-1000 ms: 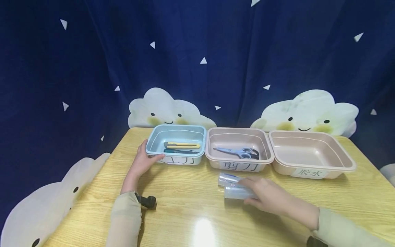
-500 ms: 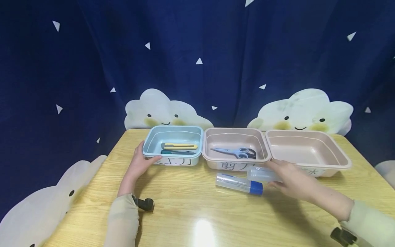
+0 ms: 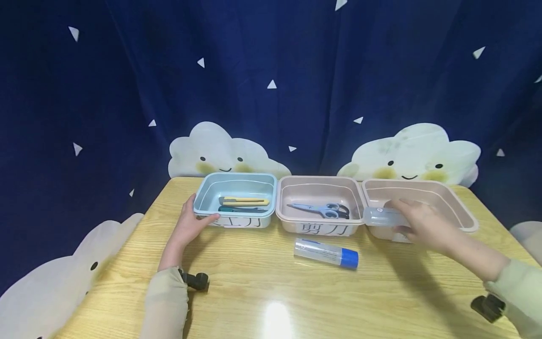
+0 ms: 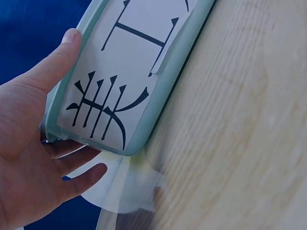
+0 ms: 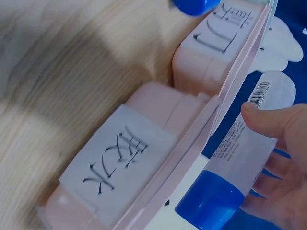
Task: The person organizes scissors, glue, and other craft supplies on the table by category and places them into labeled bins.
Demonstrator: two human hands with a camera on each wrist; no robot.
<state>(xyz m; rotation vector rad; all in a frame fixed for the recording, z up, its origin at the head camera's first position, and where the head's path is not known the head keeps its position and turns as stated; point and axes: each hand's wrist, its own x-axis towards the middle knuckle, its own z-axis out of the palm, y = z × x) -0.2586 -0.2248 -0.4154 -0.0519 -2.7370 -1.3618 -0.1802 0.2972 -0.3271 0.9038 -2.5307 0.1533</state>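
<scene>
My right hand grips a clear glue bottle above the front rim of the right-hand pink bin. In the right wrist view, thumb and fingers hold the bottle's printed body, and its blue cap shows below. A second glue bottle with a blue cap lies on the table before the middle bin. My left hand holds the left corner of a light blue bin. In the left wrist view, the thumb lies along the rim and the fingers reach round the bin's end.
Inside the blue bin lie a yellow utility knife and a dark green one. The middle pink bin holds blue-handled scissors and something black-handled. The bins stand side by side on the wooden table, before a dark blue curtain.
My right hand has picked up one glue bottle and carried it right and up, over the right-hand bin's edge. The other bottle stays on the table. The left hand keeps its place at the blue bin.
</scene>
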